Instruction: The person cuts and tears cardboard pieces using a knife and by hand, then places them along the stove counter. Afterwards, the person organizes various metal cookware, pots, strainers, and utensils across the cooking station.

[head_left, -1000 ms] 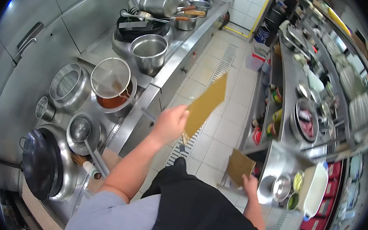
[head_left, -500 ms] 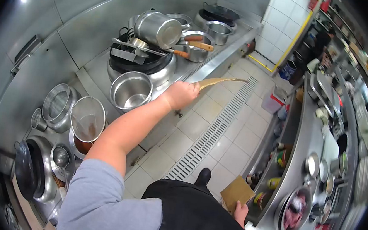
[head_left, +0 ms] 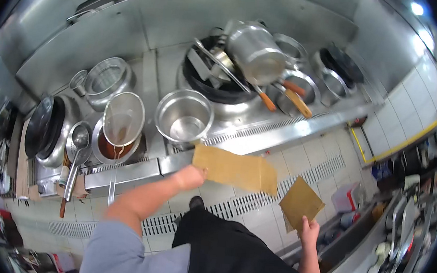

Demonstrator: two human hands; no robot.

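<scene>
My left hand (head_left: 191, 177) is closed on one end of a long brown cardboard sheet (head_left: 234, 169). The sheet extends to the right in front of the stove's edge, its broad face turned up and its far end bent down. Farther right, my right hand (head_left: 308, 229) grips the lower corner of a squarish brown cardboard piece (head_left: 301, 200). Another layer shows beneath that piece. Just behind the left sheet, an open steel pot (head_left: 183, 120) stands on the stove counter.
A mesh strainer (head_left: 124, 119) rests over a bowl of reddish-brown liquid (head_left: 108, 150). To its left lie a ladle (head_left: 80, 137) and dark woks (head_left: 40, 126). Stacked pots (head_left: 257, 51) and wooden-handled pans crowd a wok behind. A drain grate (head_left: 254, 201) crosses the tiled floor.
The view has turned left toward the stove. My left hand has come lower and nearer, and its sheet now shows its broad face instead of its edge. My right hand holds its piece higher.
</scene>
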